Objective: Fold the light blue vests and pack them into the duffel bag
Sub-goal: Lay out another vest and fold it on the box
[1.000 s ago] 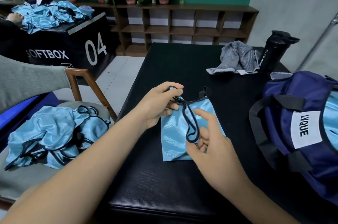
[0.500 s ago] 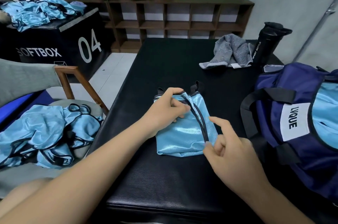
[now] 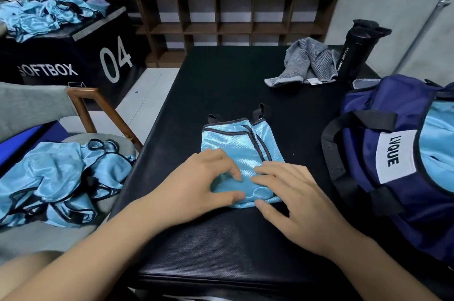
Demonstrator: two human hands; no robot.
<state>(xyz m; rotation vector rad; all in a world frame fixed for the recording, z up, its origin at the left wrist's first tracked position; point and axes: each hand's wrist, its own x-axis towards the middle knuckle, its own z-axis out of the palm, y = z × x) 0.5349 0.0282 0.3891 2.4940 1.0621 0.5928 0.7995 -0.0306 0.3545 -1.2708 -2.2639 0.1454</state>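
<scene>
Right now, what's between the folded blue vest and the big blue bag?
Just bare black tabletop, as the head view shows. The folded vest and the duffel bag lie apart.

The folded vest (image 3: 235, 150) is thin, glossy cloth edged in matt dark binding; the counter (image 3: 221, 246) is black padding, finely pebbled and dull. The duffel bag (image 3: 361, 153) is matt navy woven cloth, the towel (image 3: 307, 62) ribbed grey knit, the bottle (image 3: 356, 52) smooth black plastic, the chair arm (image 3: 103, 109) varnished wood.
</scene>
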